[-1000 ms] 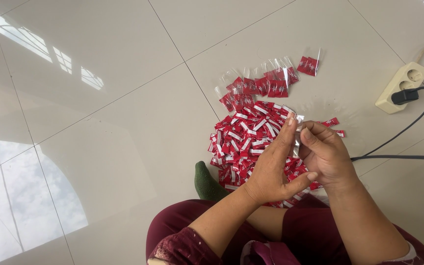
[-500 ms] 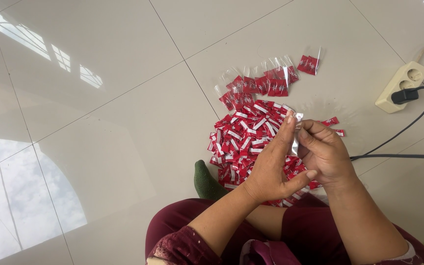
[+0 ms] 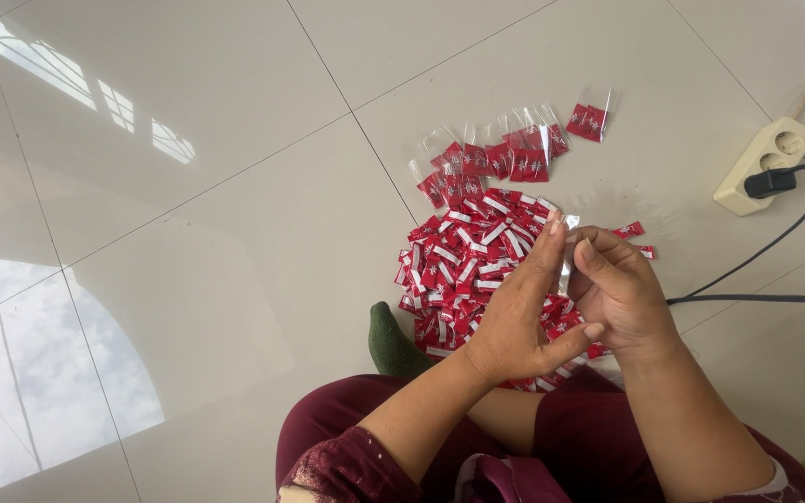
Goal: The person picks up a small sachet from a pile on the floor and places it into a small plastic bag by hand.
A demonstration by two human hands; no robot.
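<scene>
Clear plastic sleeve sits pinched between both hands above the pile of red sachets on the tiled floor; left hand and right hand fingers close narrowly on it, filled packets lie beyond

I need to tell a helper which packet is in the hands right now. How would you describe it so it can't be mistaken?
Start at the heap of red packets on the white tiled floor. Just right of it, the left hand and right hand meet. Pinched between their fingertips is a small clear plastic sleeve, upright and see-through, unlike the red pieces below.
</scene>
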